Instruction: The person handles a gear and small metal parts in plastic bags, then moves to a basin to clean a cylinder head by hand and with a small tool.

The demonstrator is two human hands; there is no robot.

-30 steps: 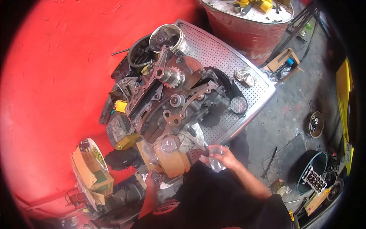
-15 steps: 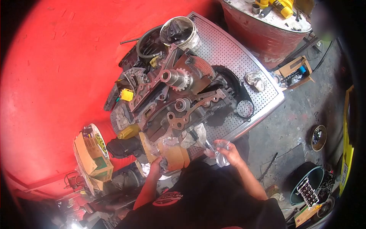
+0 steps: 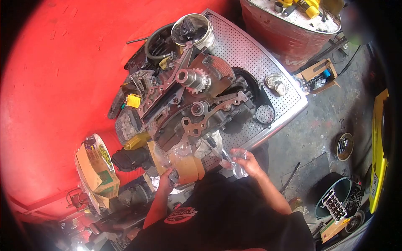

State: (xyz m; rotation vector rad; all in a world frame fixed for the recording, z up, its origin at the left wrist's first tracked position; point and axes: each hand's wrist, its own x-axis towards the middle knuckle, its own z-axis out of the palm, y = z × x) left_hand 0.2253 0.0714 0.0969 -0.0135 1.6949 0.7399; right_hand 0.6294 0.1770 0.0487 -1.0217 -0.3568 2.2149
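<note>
My right hand (image 3: 248, 163) is closed on a crumpled clear plastic bag (image 3: 239, 170), held just off the metal table's near edge. At the left edge of a brown cardboard box (image 3: 189, 168), my left hand (image 3: 165, 182) is closed with the thumb up, against a small greyish item (image 3: 174, 177) that I cannot make out. Clear plastic film lies over the top of the cardboard. Just beyond stands a partly dismantled engine block (image 3: 184, 125) with a toothed crankshaft gear (image 3: 195, 80). A white rag (image 3: 210, 144) lies between the engine and my right hand.
The engine rests on a perforated metal table (image 3: 247, 46). A white bucket of dark parts (image 3: 207, 42) stands behind it. A yellow bottle (image 3: 137, 141) lies left of the cardboard. A red drum (image 3: 276, 37) is at the upper right, and a dark tub (image 3: 346, 188) sits on the floor.
The view has shifted slightly, so the table and engine appear a little higher and further left. Both hands keep nearly the same position and hold.
</note>
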